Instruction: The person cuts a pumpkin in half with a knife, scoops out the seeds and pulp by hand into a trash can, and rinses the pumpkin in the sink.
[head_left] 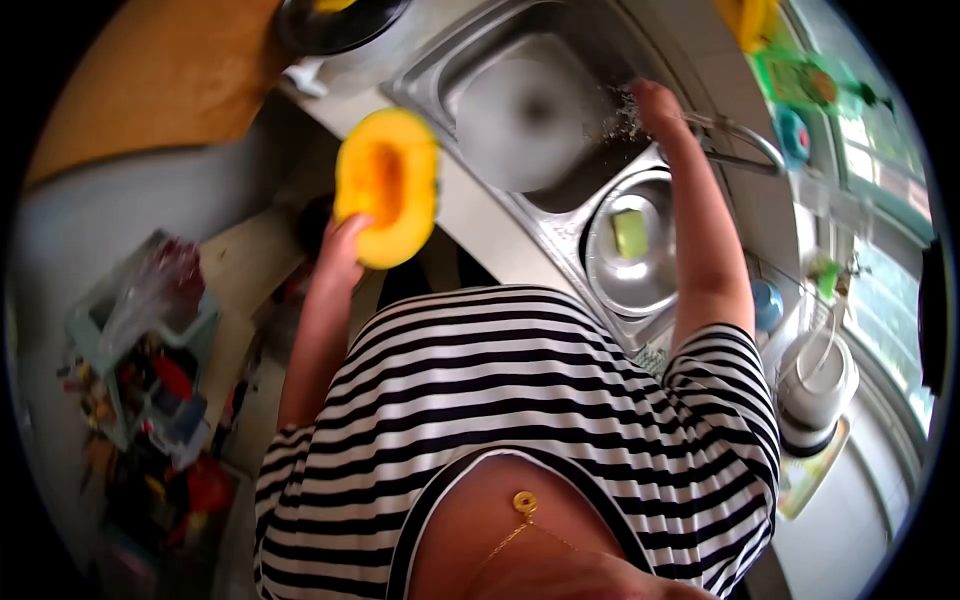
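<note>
My left hand grips the lower end of a halved pumpkin, holding it up beside the counter edge. Its yellow-orange cut face and hollowed centre are turned toward me. Over the far right side of the steel sink, my right hand is near the faucet. White water droplets spray beside that hand. Blur hides its fingers, so whether it grips anything does not show. A blurred round grey shape fills much of the sink's large basin.
A green sponge lies in the smaller round basin. At the upper left, a black round lid or pan sits on the counter. Bottles line the window side, with a white appliance further down. A cluttered rack stands at left.
</note>
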